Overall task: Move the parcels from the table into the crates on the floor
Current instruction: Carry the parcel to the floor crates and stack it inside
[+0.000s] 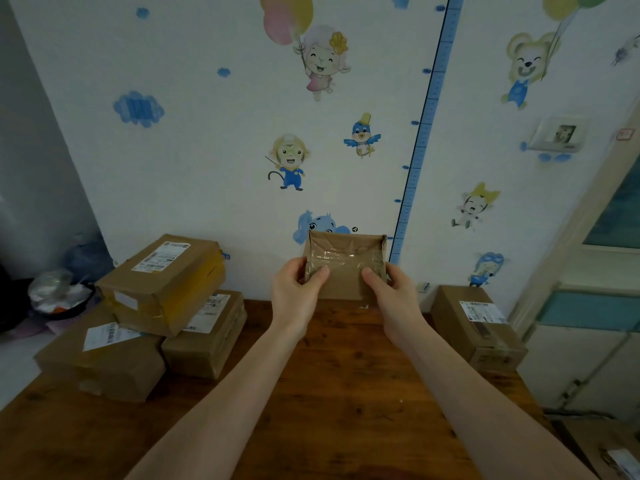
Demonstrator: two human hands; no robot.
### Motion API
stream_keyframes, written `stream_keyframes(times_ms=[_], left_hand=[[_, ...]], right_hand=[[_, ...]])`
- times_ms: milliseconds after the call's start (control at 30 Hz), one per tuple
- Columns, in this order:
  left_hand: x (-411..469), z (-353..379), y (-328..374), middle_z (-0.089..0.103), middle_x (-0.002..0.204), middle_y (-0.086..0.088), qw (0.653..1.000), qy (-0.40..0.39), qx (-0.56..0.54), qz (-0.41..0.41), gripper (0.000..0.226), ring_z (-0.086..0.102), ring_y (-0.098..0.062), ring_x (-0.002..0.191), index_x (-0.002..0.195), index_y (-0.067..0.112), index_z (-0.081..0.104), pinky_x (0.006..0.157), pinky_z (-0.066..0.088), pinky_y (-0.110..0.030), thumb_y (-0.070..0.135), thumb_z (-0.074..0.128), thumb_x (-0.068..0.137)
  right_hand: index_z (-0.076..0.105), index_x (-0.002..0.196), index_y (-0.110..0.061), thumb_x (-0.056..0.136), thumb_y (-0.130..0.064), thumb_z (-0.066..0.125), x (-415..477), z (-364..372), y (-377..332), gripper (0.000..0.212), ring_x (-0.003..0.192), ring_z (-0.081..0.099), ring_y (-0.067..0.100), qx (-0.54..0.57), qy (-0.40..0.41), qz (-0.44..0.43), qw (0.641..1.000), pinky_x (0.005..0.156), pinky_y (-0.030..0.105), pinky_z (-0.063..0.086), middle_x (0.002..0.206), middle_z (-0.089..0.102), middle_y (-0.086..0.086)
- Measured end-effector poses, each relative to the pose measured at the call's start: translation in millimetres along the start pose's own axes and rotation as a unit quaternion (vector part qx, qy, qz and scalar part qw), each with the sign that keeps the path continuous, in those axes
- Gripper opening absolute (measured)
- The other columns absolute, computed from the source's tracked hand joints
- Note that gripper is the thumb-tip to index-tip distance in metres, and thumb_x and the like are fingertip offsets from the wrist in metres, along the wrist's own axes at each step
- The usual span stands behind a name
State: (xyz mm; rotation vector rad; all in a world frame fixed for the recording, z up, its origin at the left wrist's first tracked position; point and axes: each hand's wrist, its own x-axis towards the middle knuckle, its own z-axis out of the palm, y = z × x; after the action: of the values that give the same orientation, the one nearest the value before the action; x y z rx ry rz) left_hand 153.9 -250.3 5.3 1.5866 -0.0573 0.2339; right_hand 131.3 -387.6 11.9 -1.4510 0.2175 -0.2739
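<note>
Both my forearms reach straight out over the wooden surface (346, 393), roughly parallel, wrists level, and they meet on the small brown parcel (346, 261) at the far edge. My left grip (298, 289) wraps that parcel's left side and my right grip (393, 292) wraps its right side. Each grip is closed narrowly on the cardboard, with a thumb (317, 277) pressed flat on the taped face that is turned towards me and the remaining fingers tucked out of sight behind. The parcel stands upright against the wall, its glossy tape band running across the middle. I cannot tell whether its lower edge touches the surface or hangs just clear. Well to the left of this parcel sits a pile of three boxes: a yellow-taped box (162, 282) lies on top, tilted, across two lower boxes (104, 358) that sit side by side, each with a white label. To the right of the parcel, near my right wrist but apart from it, a single labelled box (474, 323) lies at the surface's right edge. Behind the parcel, a blue height chart (426, 116) climbs the wall.
</note>
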Motion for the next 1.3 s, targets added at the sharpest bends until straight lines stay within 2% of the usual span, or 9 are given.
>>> stream_keyframes(times_ms=[100,267,467,567,833,1000,1100,1200,1300], left_hand=[[-1,-4,1,0.067,0.102,0.004,1.000,-0.026,0.009,0.015,0.028,0.063,-0.012,0.097,0.114,0.014,0.062,0.082,0.054,-0.030,0.021,0.066,0.087],[-3,-7,5,0.063,0.106,0.010,0.995,-0.092,0.023,0.018,0.030,0.060,-0.006,0.101,0.126,0.023,0.054,0.081,0.049,-0.018,0.017,0.053,0.096],[-4,-10,7,0.060,0.118,-0.001,0.994,-0.103,-0.003,-0.025,0.042,0.058,-0.015,0.108,0.136,0.018,0.047,0.093,0.051,-0.035,0.013,0.054,0.095],[-7,-10,12,0.059,0.111,-0.001,0.993,-0.109,-0.018,-0.051,0.042,0.059,-0.013,0.099,0.127,0.017,0.048,0.075,0.051,-0.027,0.030,0.062,0.089],[-11,-8,19,0.061,0.101,-0.001,0.993,-0.081,-0.035,-0.079,0.044,0.062,-0.009,0.085,0.116,0.015,0.050,0.051,0.047,-0.012,0.046,0.059,0.086],[-11,-9,14,0.062,0.111,-0.006,0.997,-0.044,0.016,-0.055,0.029,0.059,-0.007,0.086,0.113,0.014,0.058,0.055,0.046,-0.011,0.036,0.048,0.097],[-11,-10,14,0.052,0.116,0.006,0.997,-0.029,0.015,-0.073,0.037,0.050,-0.006,0.100,0.127,0.018,0.050,0.076,0.045,-0.019,0.029,0.058,0.093],[-9,-13,11,0.064,0.105,-0.002,0.978,-0.045,-0.100,-0.177,0.053,0.061,-0.019,0.102,0.120,0.000,0.053,0.087,0.052,-0.034,0.029,0.073,0.081],[-10,-11,10,0.065,0.107,-0.007,0.978,-0.067,-0.098,-0.172,0.048,0.063,-0.023,0.099,0.122,0.002,0.055,0.085,0.054,-0.037,0.022,0.073,0.082]], right_hand=[[0.049,0.122,-0.020,0.091,-0.021,0.061,1,-1,1,0.033,0.103,0.056,0.021,0.011,-0.013,0.044,0.999,0.087,0.042,0.053,0.109,0.056,0.000],[0.050,0.121,-0.026,0.095,-0.026,0.054,-1,-3,2,0.026,0.094,0.056,0.016,0.046,-0.008,0.058,0.997,0.069,0.034,0.051,0.109,0.058,-0.002],[0.051,0.117,-0.021,0.093,-0.038,0.054,2,-4,0,0.030,0.099,0.053,0.021,0.053,0.009,0.109,0.993,0.090,0.046,0.047,0.114,0.056,0.004],[0.048,0.121,-0.017,0.087,-0.051,0.056,6,-5,-2,0.049,0.103,0.052,0.025,0.048,0.025,0.148,0.988,0.093,0.046,0.044,0.108,0.055,0.005],[0.049,0.128,-0.015,0.090,-0.022,0.057,4,-6,4,0.039,0.104,0.058,0.027,0.112,0.032,0.174,0.978,0.078,0.039,0.050,0.117,0.059,0.012],[0.054,0.110,-0.022,0.095,-0.016,0.048,4,-8,0,0.018,0.103,0.057,0.024,0.125,0.026,0.170,0.977,0.091,0.043,0.049,0.125,0.056,0.012],[0.046,0.135,-0.024,0.100,-0.017,0.043,1,-8,0,0.036,0.092,0.055,0.017,0.096,0.027,0.142,0.985,0.079,0.038,0.052,0.125,0.053,0.008],[0.053,0.130,-0.021,0.100,-0.019,0.043,0,-7,1,0.031,0.090,0.058,0.017,0.031,0.026,0.140,0.989,0.066,0.033,0.051,0.119,0.056,0.009],[0.054,0.129,-0.017,0.097,-0.043,0.046,-1,-6,1,0.042,0.113,0.054,0.025,-0.046,0.015,0.154,0.987,0.087,0.041,0.049,0.134,0.053,0.011]])
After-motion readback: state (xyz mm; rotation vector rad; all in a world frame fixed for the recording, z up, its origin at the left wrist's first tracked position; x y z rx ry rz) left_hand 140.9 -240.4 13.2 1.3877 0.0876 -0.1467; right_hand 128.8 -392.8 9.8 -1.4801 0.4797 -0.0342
